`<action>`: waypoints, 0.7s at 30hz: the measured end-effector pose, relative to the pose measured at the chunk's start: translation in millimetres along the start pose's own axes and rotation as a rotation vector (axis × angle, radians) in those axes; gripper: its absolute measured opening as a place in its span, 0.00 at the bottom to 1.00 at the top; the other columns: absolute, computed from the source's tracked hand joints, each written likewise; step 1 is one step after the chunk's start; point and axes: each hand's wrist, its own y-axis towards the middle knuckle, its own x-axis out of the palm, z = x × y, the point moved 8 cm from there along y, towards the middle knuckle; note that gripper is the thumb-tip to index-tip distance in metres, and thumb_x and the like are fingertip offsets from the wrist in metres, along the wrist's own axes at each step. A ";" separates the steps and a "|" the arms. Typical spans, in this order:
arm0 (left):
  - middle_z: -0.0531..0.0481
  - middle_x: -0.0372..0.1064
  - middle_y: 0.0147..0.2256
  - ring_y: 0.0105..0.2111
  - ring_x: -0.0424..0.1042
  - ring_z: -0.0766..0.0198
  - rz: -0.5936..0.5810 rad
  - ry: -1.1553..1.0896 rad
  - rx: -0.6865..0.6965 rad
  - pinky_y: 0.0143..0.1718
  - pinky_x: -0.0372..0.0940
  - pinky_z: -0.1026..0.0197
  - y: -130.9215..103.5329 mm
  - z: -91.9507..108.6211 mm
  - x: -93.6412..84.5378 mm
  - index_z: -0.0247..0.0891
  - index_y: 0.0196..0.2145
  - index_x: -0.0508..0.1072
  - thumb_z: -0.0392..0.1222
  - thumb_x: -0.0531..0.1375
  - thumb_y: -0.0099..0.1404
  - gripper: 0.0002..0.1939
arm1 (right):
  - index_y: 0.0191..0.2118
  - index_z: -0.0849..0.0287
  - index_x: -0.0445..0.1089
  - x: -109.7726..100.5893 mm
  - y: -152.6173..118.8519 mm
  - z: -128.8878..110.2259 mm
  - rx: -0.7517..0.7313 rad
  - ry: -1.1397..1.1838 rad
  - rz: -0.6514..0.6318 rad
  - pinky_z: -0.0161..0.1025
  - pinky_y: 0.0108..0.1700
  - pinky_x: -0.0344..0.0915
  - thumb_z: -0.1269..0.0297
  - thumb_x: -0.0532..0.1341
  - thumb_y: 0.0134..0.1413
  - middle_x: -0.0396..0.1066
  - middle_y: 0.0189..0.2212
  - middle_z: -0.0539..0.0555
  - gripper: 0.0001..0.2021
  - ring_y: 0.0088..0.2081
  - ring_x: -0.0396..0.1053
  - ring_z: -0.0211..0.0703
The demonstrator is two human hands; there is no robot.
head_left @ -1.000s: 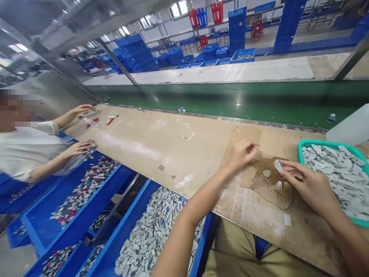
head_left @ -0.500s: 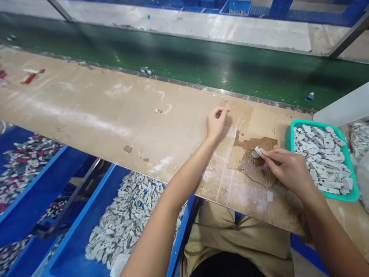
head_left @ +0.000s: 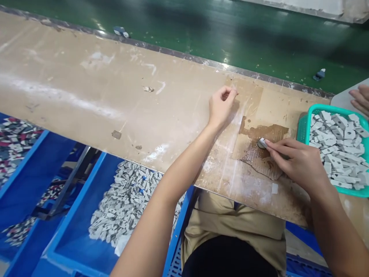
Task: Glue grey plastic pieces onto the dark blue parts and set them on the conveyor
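My right hand (head_left: 300, 159) pinches a small light grey piece (head_left: 263, 142) at its fingertips. The piece is over a small round dish (head_left: 260, 144), which lies on wet, stained cardboard (head_left: 271, 167). My left hand (head_left: 223, 103) rests on the tan table (head_left: 178, 115), thumb and index finger pressed together. Whatever is between them is too small to make out. Right of my right hand, a green basket (head_left: 303, 129) holds several light grey pieces (head_left: 337, 134).
Below the table's near edge, a blue bin (head_left: 77, 200) holds many grey pieces, and another blue bin (head_left: 29, 169) holds red, white and dark ones. Beyond the table runs a green belt (head_left: 178, 30). Another person's hand (head_left: 361, 100) is at the right edge.
The view has tilted downward and closer. The grey piece has moved from beside the dish's rim to over it. Another person's hand has come into view at the right.
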 end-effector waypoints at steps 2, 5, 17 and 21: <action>0.53 0.69 0.28 0.30 0.68 0.71 0.001 0.005 -0.003 0.34 0.61 0.68 0.5 -1.2 0.2 0.36 0.29 0.73 0.40 0.58 0.70 0.11 | 0.44 0.57 0.78 1.8 -0.2 1.2 0.013 0.007 -0.014 0.35 0.31 0.68 0.62 0.55 0.71 0.75 0.32 0.53 0.14 0.32 0.73 0.41; 0.53 0.69 0.27 0.31 0.69 0.71 0.008 0.009 0.001 0.34 0.61 0.68 1.1 -2.2 0.0 0.36 0.29 0.73 0.39 0.59 0.69 0.11 | 0.43 0.57 0.78 2.8 -0.4 2.7 0.036 0.016 -0.019 0.35 0.31 0.69 0.61 0.55 0.71 0.75 0.32 0.53 0.14 0.30 0.72 0.40; 0.53 0.68 0.26 0.25 0.67 0.71 -0.007 0.066 -0.014 0.28 0.60 0.68 2.2 -2.5 -1.8 0.37 0.30 0.72 0.42 0.57 0.69 0.11 | 0.44 0.57 0.79 -2.4 1.0 11.3 0.138 0.166 -0.010 0.36 0.33 0.68 0.59 0.55 0.70 0.74 0.33 0.53 0.15 0.31 0.72 0.40; 0.53 0.70 0.27 0.26 0.69 0.69 -0.066 0.256 0.075 0.31 0.62 0.66 -13.9 19.3 5.6 0.37 0.35 0.73 0.41 0.57 0.68 0.06 | 0.44 0.57 0.79 -3.9 -1.5 18.6 0.193 0.273 0.025 0.36 0.33 0.68 0.60 0.54 0.70 0.74 0.34 0.54 0.15 0.32 0.72 0.41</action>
